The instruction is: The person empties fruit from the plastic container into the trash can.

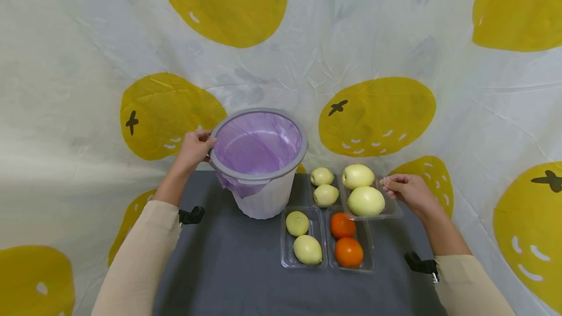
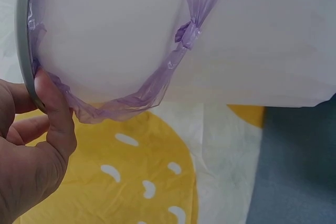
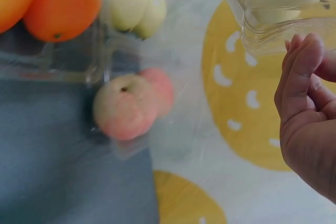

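Note:
On the left, my left hand (image 1: 196, 148) grips the grey rim (image 1: 259, 178) of a white bin (image 1: 265, 204). A thin purple bag (image 1: 254, 148) lines the bin and folds over its rim; a knot (image 2: 189, 35) in it shows in the left wrist view. To the right, my right hand (image 1: 410, 191) pinches the edge of a clear plastic tray (image 1: 391, 212). Two pale yellow-green fruits (image 1: 366, 201) lie in this tray, which is raised above others. Below it, in the right wrist view, are two pinkish peaches (image 3: 126, 106).
A tray with two orange fruits (image 1: 349, 252) stands on the grey table (image 1: 246, 267). To its left is a tray with two pale yellow fruits (image 1: 308, 249); behind, another tray holds two more (image 1: 326, 195). A lemon-patterned cloth (image 1: 307, 62) hangs behind.

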